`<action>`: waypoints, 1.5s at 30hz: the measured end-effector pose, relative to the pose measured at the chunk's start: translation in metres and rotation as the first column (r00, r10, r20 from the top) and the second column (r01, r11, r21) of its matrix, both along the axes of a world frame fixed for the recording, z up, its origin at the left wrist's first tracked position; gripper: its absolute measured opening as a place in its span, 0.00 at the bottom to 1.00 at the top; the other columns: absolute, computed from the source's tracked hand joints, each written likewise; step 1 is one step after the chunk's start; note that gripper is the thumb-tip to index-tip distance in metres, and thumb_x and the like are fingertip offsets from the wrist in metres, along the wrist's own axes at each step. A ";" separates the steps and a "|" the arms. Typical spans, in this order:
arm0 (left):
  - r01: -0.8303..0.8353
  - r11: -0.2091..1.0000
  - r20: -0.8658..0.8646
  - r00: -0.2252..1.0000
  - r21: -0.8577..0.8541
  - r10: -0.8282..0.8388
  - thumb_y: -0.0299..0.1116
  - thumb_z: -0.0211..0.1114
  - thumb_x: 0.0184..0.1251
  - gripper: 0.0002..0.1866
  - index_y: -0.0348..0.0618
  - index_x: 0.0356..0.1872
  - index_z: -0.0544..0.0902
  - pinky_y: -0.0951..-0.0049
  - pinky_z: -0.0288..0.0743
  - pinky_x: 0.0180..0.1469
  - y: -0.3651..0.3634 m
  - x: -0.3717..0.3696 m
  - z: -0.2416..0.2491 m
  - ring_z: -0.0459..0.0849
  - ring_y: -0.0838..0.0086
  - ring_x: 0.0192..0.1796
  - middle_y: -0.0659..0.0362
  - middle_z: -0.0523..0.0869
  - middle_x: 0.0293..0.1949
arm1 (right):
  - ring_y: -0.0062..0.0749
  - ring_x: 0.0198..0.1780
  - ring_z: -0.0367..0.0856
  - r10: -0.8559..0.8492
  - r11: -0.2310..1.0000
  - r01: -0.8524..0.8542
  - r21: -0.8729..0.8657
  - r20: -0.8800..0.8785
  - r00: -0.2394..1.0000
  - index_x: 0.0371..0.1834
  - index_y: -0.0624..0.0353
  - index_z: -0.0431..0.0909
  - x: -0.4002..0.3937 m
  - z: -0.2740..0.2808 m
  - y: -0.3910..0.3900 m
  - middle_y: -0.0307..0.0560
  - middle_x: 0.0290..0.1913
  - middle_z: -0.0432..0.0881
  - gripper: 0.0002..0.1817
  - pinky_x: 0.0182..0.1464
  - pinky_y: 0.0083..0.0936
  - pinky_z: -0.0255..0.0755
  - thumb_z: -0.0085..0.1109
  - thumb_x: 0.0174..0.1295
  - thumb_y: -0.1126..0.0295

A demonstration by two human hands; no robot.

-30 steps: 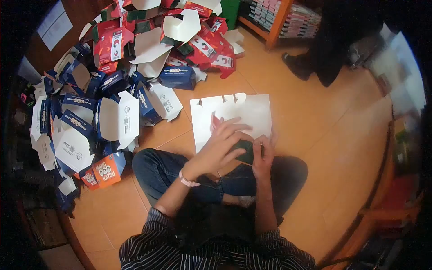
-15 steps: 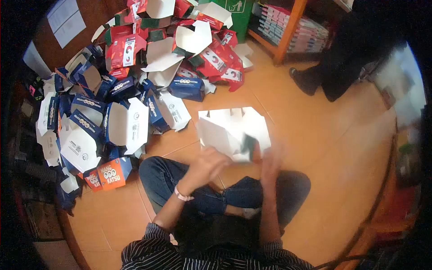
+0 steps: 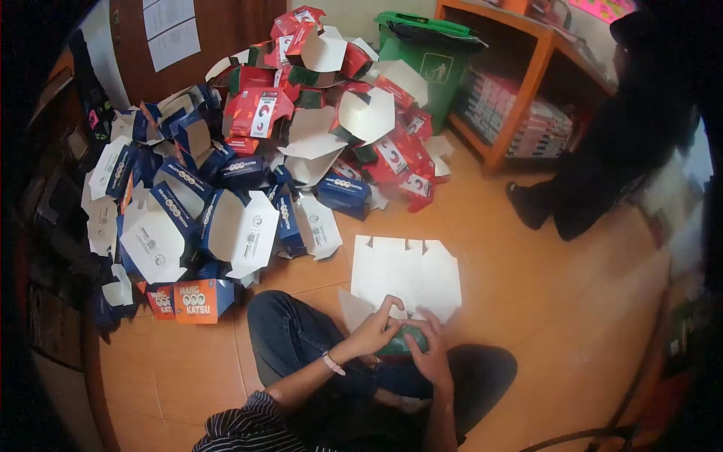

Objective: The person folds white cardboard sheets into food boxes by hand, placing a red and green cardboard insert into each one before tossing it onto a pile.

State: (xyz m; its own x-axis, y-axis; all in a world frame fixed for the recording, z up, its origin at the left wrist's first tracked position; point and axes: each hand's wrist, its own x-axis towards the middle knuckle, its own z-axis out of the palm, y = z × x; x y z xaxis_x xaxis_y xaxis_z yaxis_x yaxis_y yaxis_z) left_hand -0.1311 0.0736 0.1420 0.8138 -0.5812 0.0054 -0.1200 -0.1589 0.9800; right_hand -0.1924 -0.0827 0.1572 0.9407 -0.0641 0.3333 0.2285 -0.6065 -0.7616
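Observation:
In front of my crossed legs, a partly folded cardboard food box (image 3: 407,275) shows its white inside, with slotted tabs along the far edge. A dark green outer panel (image 3: 403,343) of it appears close to me. My left hand (image 3: 374,331) grips the near edge of the box with bent fingers, and a pale bracelet circles that wrist. Just to its right, my right hand (image 3: 429,350) has its thumb and fingers curled around the same edge. The fingertips of both hands nearly meet there, and the exact fold between them is partly hidden.
Blue folded boxes (image 3: 233,230) are heaped at the left, with red ones (image 3: 260,113) piled behind. A green bin (image 3: 429,75) and an orange wooden shelf (image 3: 520,98) stand at the back. A person in dark clothing (image 3: 625,143) is at the right.
My hands have come closer together at the box's near edge. The white far panel lies flatter, and the green panel has turned toward me. The view has shifted, showing more of the background.

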 end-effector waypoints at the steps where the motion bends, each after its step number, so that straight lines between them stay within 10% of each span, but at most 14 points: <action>1: -0.003 1.000 0.012 1.000 -0.028 0.003 0.25 0.51 0.64 0.14 0.46 0.47 0.58 0.81 0.59 0.25 -0.001 -0.002 -0.001 0.65 0.84 0.23 0.65 0.70 0.18 | 0.48 0.61 0.58 0.063 0.997 -0.061 0.056 -0.039 0.997 0.39 0.56 0.77 0.000 -0.002 -0.002 0.54 0.60 0.60 0.11 0.61 0.38 0.54 0.58 0.50 0.75; 10: 0.059 0.998 0.010 0.998 -0.001 -0.059 0.25 0.50 0.64 0.13 0.46 0.46 0.58 0.77 0.61 0.26 -0.008 0.002 0.001 0.67 0.79 0.22 0.60 0.71 0.16 | 0.46 0.57 0.65 -0.246 0.926 0.244 0.290 -0.028 0.969 0.38 0.59 0.74 0.001 -0.007 0.002 0.54 0.52 0.68 0.08 0.60 0.36 0.56 0.55 0.53 0.73; 14: 0.091 0.996 -0.014 0.996 -0.010 -0.091 0.26 0.49 0.64 0.12 0.47 0.45 0.58 0.74 0.62 0.26 -0.009 0.009 0.012 0.68 0.76 0.20 0.58 0.71 0.15 | 0.45 0.57 0.65 0.122 0.980 -0.110 0.168 -0.062 0.991 0.39 0.61 0.72 -0.002 0.001 -0.005 0.52 0.50 0.69 0.09 0.60 0.35 0.55 0.54 0.55 0.74; 20: 0.132 0.990 0.005 0.991 0.040 -0.132 0.27 0.51 0.65 0.13 0.46 0.46 0.58 0.82 0.55 0.20 -0.011 0.009 0.005 0.61 0.85 0.18 0.66 0.67 0.14 | 0.45 0.56 0.65 -0.243 0.931 0.242 0.274 -0.032 0.970 0.39 0.63 0.69 -0.003 -0.007 -0.005 0.52 0.49 0.70 0.10 0.59 0.36 0.56 0.54 0.55 0.74; 22: 0.174 0.985 -0.035 0.984 0.000 -0.174 0.26 0.51 0.65 0.14 0.46 0.47 0.58 0.82 0.53 0.19 -0.011 0.014 0.003 0.60 0.86 0.18 0.67 0.67 0.14 | 0.46 0.55 0.65 -0.258 0.966 0.255 0.042 0.107 0.960 0.38 0.64 0.67 -0.005 -0.010 -0.003 0.52 0.48 0.70 0.11 0.58 0.37 0.55 0.55 0.55 0.73; 26: 0.164 0.983 -0.014 0.986 -0.077 -0.165 0.24 0.51 0.64 0.14 0.47 0.47 0.58 0.84 0.53 0.19 -0.011 0.008 0.002 0.60 0.87 0.19 0.69 0.67 0.16 | 0.48 0.62 0.59 0.161 0.985 -0.155 0.080 -0.062 0.985 0.43 0.60 0.73 -0.003 -0.014 -0.015 0.55 0.57 0.66 0.10 0.64 0.37 0.49 0.49 0.60 0.70; 36: 0.101 0.993 -0.026 0.994 -0.061 -0.103 0.22 0.53 0.61 0.14 0.45 0.45 0.61 0.82 0.58 0.21 -0.015 0.007 -0.002 0.66 0.86 0.20 0.65 0.70 0.17 | 0.45 0.64 0.57 0.062 0.949 -0.018 0.315 -0.132 0.989 0.53 0.58 0.69 -0.014 -0.021 -0.017 0.51 0.60 0.65 0.17 0.64 0.35 0.51 0.48 0.61 0.71; 42: 0.180 0.983 -0.101 0.978 -0.033 -0.182 0.20 0.54 0.60 0.15 0.46 0.45 0.62 0.83 0.58 0.20 -0.008 0.006 0.010 0.67 0.85 0.20 0.67 0.70 0.17 | 0.46 0.63 0.57 0.245 0.949 -0.215 0.231 -0.110 0.963 0.47 0.61 0.71 -0.015 -0.029 -0.008 0.52 0.56 0.67 0.12 0.63 0.34 0.52 0.47 0.62 0.70; 44: -0.030 0.985 0.378 0.925 0.168 -0.036 0.20 0.53 0.59 0.12 0.44 0.43 0.67 0.71 0.65 0.24 -0.015 -0.009 0.021 0.73 0.69 0.20 0.60 0.72 0.16 | 0.44 0.57 0.64 0.170 0.968 -0.158 0.196 -0.044 0.985 0.42 0.63 0.73 -0.010 -0.042 -0.011 0.50 0.51 0.70 0.10 0.58 0.34 0.58 0.47 0.62 0.70; 45: -0.072 0.997 0.586 0.809 0.009 0.053 0.24 0.56 0.57 0.09 0.44 0.39 0.71 0.62 0.70 0.39 -0.022 -0.012 0.013 0.76 0.58 0.37 0.53 0.76 0.30 | 0.43 0.53 0.67 0.058 0.975 -0.040 0.219 -0.074 0.996 0.39 0.65 0.73 -0.006 -0.050 -0.013 0.49 0.47 0.71 0.10 0.55 0.33 0.61 0.47 0.62 0.70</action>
